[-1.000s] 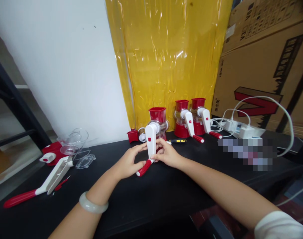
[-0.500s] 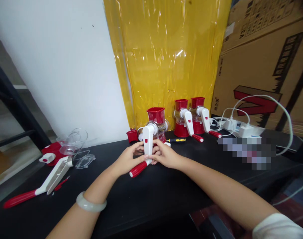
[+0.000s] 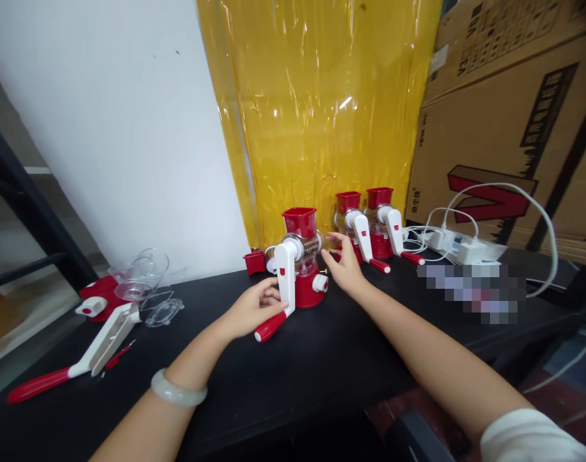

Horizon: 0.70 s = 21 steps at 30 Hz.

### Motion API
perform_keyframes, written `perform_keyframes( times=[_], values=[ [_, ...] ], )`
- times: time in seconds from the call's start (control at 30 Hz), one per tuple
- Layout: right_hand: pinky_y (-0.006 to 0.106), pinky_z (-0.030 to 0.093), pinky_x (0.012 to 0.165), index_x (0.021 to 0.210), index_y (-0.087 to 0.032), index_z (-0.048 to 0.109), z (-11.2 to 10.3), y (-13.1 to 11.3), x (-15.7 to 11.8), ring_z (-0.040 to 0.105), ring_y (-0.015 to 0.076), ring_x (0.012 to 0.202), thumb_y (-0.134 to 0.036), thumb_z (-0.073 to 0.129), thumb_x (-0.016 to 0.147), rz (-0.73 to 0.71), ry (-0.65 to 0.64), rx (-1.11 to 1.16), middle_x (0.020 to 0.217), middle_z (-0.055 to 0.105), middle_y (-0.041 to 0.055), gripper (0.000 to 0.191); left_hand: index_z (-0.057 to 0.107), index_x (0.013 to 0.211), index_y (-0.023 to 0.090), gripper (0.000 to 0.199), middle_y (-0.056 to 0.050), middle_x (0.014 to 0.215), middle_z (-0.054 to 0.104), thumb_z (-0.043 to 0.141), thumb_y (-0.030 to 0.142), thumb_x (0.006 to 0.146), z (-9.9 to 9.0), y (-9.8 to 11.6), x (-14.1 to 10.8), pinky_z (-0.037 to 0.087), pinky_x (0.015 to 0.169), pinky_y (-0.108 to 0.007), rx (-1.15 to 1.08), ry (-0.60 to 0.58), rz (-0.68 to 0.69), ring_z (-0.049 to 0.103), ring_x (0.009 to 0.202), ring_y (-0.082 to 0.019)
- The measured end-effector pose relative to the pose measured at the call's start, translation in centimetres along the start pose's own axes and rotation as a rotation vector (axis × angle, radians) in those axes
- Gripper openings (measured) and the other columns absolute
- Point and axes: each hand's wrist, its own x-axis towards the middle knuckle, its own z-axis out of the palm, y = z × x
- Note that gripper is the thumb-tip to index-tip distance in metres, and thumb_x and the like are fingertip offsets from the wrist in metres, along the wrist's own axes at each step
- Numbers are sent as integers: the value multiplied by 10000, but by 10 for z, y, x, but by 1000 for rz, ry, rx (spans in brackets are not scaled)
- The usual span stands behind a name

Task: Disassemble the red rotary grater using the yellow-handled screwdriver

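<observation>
A rotary drum grater (image 3: 310, 282) stands upright on the black table, with a red hopper, a metal drum in a clear housing and a red base with a white side knob. Its white crank handle (image 3: 286, 276) hangs down toward me and ends in a red grip. My left hand (image 3: 254, 308) holds the lower crank arm between thumb and curled fingers; some fingertips are hidden behind it. At the right end of the drum housing, my right hand (image 3: 344, 266) has its fingers apart; whether they touch the housing I cannot tell.
Two more drum graters (image 3: 349, 221) (image 3: 380, 221) stand at the back right. A small red part (image 3: 255, 262) lies behind my grater. At left are a red base (image 3: 100, 301), clear plastic parts (image 3: 138, 276) and a loose crank (image 3: 88, 356). White cables and a power strip (image 3: 466, 247) lie at right.
My right hand has left the crank and moved up and right to the drum's end, its fingers spreading. My left hand stays at the crank. The red base and white knob now show.
</observation>
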Motion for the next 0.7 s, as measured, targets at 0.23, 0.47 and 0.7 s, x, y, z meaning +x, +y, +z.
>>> perform_keyframes(
  times=[0.23, 0.47, 0.7],
  values=[
    [566, 410, 1138, 1468, -280, 405, 11, 33, 0, 416, 291, 1458, -425, 756, 768, 245, -157, 247, 1500, 502, 152, 797, 420, 1364, 215, 704, -72, 1134, 619, 804, 371, 795, -4, -2, -4, 467, 1015, -410, -152, -242, 11, 625, 1088, -201],
    [508, 482, 1064, 1307, -250, 530, 7, 31, 3, 598, 267, 1239, -448, 781, 733, 239, -137, 234, 1280, 649, 129, 657, 391, 1406, 238, 747, -93, 1230, 582, 805, 349, 795, -7, -3, -4, 471, 1014, -421, -116, -264, 5, 609, 1121, -213],
    [428, 530, 891, 1094, -251, 543, 5, 23, 5, 626, 218, 935, -568, 727, 753, 196, -66, 171, 959, 650, 51, 500, 513, 1319, 183, 659, -89, 1125, 638, 806, 361, 756, -21, 2, -3, 512, 980, -428, 38, -178, -35, 643, 1033, -208]
  ],
)
